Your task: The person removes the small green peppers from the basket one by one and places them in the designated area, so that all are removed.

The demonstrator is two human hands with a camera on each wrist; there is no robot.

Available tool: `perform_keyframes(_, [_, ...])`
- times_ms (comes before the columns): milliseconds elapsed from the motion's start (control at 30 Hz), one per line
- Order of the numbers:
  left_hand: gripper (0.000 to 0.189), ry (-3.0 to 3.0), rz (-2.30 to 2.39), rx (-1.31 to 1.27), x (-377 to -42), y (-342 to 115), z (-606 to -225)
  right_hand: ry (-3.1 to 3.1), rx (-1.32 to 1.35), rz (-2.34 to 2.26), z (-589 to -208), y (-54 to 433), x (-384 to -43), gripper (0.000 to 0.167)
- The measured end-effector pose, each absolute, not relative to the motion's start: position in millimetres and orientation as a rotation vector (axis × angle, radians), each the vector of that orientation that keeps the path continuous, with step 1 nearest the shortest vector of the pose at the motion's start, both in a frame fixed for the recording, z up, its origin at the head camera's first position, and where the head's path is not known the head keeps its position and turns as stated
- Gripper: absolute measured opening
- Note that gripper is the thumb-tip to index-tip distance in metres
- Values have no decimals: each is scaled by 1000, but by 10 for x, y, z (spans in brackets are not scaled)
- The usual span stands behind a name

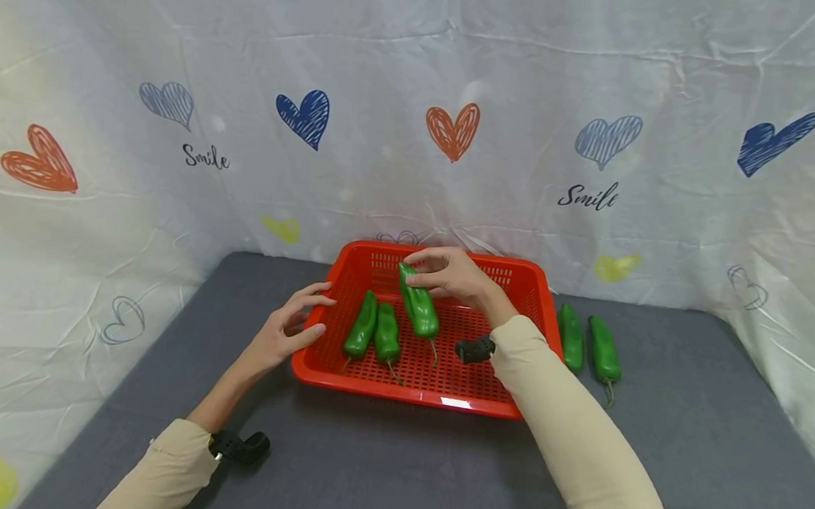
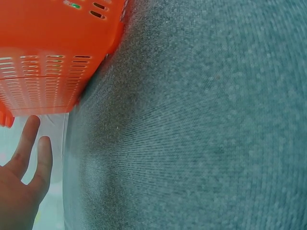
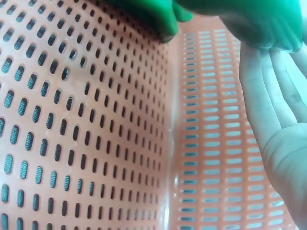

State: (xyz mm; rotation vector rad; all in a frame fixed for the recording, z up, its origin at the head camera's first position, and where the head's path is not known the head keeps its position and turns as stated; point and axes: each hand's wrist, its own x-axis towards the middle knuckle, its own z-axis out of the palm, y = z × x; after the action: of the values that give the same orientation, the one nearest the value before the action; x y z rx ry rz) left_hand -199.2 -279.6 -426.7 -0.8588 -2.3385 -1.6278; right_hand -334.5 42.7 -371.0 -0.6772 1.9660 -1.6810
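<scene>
My right hand [image 1: 453, 277] pinches a green pepper [image 1: 420, 308] by its upper end, over the middle of a red plastic basket [image 1: 406, 392]; the pepper's stem points down toward me. In the right wrist view the fingers [image 3: 268, 91] reach up to the held pepper [image 3: 268, 21], above the slotted basket floor. Two more green peppers, one at the left [image 1: 362, 326] and one beside it [image 1: 387, 335], lie in the basket's left half. My left hand [image 1: 289, 329] is at the basket's left rim, fingers spread and holding nothing.
To the right of the basket, two green peppers, a nearer-in one [image 1: 570, 338] and an outer one [image 1: 605, 351], lie on the dark grey tabletop [image 1: 394, 472]. A white curtain [image 1: 391, 67] printed with hearts hangs behind the table.
</scene>
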Motion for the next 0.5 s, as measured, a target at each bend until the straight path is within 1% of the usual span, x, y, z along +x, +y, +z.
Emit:
perform_keyframes(300, [41, -2358, -1602, -862, -1989, -2799, -4264, 1936, -672, -1717, -3559, 475, -3263, 36])
perform_keyframes(500, [41, -2388, -1581, -843, -1986, -2807, -4259, 1940, -647, -1725, -3443, 523, -3184, 37])
